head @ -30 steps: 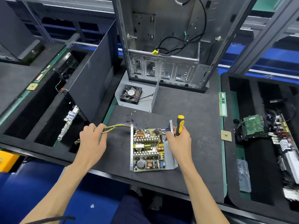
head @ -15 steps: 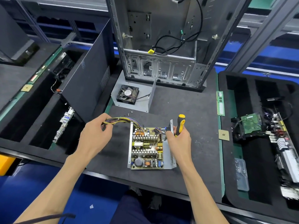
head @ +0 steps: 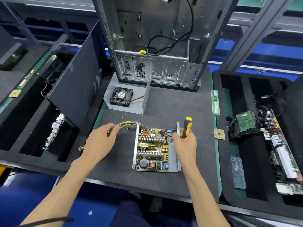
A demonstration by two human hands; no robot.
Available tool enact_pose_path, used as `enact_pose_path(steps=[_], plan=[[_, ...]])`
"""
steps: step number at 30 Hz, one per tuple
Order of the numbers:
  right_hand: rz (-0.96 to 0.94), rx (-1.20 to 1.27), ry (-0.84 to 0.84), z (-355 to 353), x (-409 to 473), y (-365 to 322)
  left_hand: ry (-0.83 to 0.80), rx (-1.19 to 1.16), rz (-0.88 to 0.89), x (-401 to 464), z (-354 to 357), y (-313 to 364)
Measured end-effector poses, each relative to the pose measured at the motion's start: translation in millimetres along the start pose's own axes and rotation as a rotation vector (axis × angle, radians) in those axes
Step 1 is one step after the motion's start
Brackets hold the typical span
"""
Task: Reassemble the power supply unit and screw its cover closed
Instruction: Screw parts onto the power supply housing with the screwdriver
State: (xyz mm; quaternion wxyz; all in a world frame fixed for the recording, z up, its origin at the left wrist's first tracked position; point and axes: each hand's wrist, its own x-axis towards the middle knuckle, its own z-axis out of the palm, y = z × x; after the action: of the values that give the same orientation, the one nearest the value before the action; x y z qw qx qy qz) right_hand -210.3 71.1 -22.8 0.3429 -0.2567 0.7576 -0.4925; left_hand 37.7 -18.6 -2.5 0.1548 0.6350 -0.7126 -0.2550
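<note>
The open grey sheet-metal power supply tray with its green circuit board (head: 152, 149) lay on the dark foam mat (head: 188, 112), cover not yet fitted. The left hand (head: 100, 141) curled its fingers round the yellow-and-purple wire bundle (head: 129, 124), apparently drawing it clear of the tray's left wall. The right hand (head: 184, 142) gripped the yellow-and-black screwdriver (head: 186, 127) upright, seemingly kept ready, and rested at the tray's right wall. The grey metal cover holding a black fan (head: 126, 97) sat beyond, well apart from both hands.
</note>
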Motion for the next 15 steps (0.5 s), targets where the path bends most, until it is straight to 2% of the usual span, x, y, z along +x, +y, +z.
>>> enact_pose_path(steps=[3,5,8,12,15], plan=[[0.01,0.025,-0.012,1,0,1,-0.062,0.068,0.189,0,-2,9],[0.033,0.059,-0.016,1,1,3,-0.154,0.109,0.236,-1,0,16],[0.074,0.085,-0.038,1,2,4,-0.209,0.109,0.15,2,-1,17],[0.085,0.092,-0.052,-2,3,1,-0.193,0.119,0.126,-4,-1,22],[0.145,0.153,-0.092,-6,3,-2,-0.194,-0.02,0.076,2,7,20]])
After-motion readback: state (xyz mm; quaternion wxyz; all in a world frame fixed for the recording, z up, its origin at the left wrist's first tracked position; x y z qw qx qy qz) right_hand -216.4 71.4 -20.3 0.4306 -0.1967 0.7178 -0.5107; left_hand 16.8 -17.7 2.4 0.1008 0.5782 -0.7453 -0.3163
